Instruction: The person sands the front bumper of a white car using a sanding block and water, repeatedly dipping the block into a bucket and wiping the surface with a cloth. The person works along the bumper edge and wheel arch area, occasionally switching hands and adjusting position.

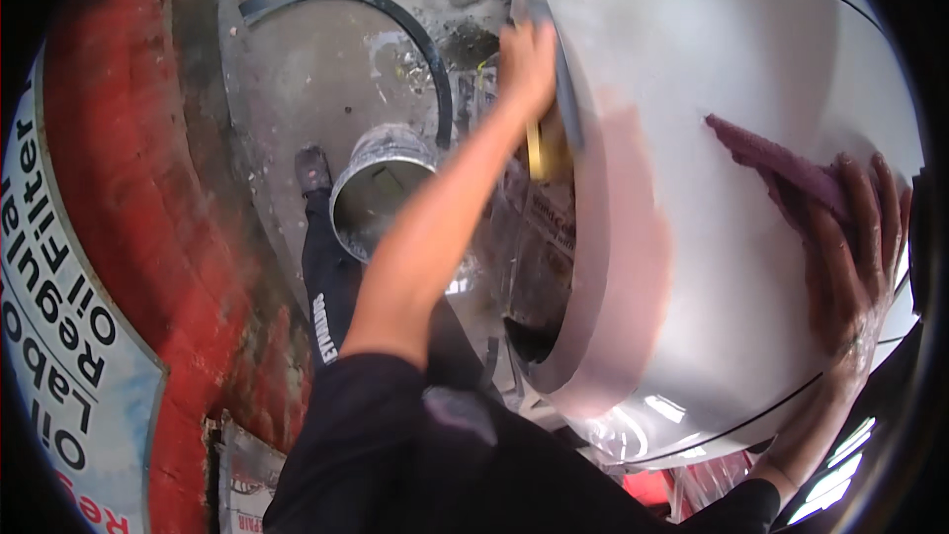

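Note:
My left hand [529, 64] is closed on a long, flat grey strip [567, 89], blurred by motion. The strip lies along the edge of a wheel arch on a silver-grey car panel [736, 49]; its exact kind is not clear. Around the arch runs a dull pinkish-brown band [633, 247] with a grey inner border. On the right, my right hand [855, 227] rests on the panel, its wet fingers over a folded purple cloth [781, 163]. The cloth's loose end points toward the arch, and my thumb is hard to see.
A grey bucket [348, 200] with liquid stands on the floor beside my leg. Beyond it lies a curved dark trim strip [400, 18]. Along the left runs a red wall [129, 129] with a signboard [109, 415]. Printed paper [546, 222] hangs inside the wheel opening.

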`<state>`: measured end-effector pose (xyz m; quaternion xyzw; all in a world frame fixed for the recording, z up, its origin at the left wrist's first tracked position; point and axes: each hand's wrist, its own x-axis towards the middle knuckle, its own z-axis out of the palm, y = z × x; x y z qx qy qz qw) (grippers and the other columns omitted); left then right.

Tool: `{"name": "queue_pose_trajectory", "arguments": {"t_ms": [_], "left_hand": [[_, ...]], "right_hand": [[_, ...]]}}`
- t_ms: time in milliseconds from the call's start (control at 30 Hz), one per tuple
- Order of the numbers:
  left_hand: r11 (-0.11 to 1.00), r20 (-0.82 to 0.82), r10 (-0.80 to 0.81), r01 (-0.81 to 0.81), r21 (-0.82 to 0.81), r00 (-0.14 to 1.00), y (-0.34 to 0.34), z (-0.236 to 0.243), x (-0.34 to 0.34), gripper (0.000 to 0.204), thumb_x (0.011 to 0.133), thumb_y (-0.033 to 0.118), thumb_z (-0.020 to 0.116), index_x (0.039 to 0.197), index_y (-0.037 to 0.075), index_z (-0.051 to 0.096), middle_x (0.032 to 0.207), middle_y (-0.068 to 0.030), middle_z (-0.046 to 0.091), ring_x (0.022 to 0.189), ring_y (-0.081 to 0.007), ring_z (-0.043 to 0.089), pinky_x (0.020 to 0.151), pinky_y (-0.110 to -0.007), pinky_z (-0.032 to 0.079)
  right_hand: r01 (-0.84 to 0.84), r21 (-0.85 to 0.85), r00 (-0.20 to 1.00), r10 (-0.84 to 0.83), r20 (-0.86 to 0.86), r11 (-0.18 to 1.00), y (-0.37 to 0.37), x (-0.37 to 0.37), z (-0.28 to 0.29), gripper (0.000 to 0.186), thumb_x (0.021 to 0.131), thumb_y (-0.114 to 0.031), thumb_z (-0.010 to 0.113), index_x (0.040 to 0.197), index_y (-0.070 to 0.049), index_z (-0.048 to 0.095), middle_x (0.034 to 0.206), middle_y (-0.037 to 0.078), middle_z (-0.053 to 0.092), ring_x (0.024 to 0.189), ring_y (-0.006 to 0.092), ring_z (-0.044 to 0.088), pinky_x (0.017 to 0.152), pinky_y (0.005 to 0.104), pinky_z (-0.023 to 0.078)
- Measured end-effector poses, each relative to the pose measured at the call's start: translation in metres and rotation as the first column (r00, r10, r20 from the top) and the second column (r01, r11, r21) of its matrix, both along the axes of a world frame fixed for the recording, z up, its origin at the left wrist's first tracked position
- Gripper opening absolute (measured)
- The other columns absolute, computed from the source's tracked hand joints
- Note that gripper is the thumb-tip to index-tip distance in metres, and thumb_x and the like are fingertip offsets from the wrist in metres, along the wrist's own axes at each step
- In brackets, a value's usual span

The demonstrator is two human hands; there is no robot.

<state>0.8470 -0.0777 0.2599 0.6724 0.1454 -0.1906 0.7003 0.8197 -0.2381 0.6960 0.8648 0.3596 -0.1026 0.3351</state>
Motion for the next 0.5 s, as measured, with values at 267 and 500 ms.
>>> {"name": "queue_pose_trajectory", "arguments": {"t_ms": [267,500], "left_hand": [[1.000,0.022,-0.031,0.031,-0.003,0.999,-0.004,0.110,-0.110,0.058,0.106,0.043,0.044,0.141,-0.002,0.053,0.145,-0.0333,0.039,0.128,-0.0469,0.046,0.108,-0.051,0.038],[0.997,-0.096,0.080,-0.079,0.020,0.992,0.007,-0.050,0.041,0.048,0.100,0.033,0.044,0.112,-0.008,0.067,0.111,-0.0356,0.065,0.114,-0.0498,0.055,0.100,-0.051,0.046]], "right_hand": [[0.117,-0.027,0.991,-0.118,-0.057,0.993,0.000,-0.002,0.004,0.038,0.086,-0.005,0.070,0.124,-0.011,0.072,0.147,0.012,0.057,0.144,0.0411,0.044,0.122,0.0605,0.029],[0.085,0.038,0.992,-0.081,-0.100,0.996,0.016,0.016,-0.006,0.040,0.084,-0.004,0.069,0.123,-0.011,0.072,0.146,0.014,0.057,0.142,0.0451,0.045,0.120,0.0648,0.029]]}}
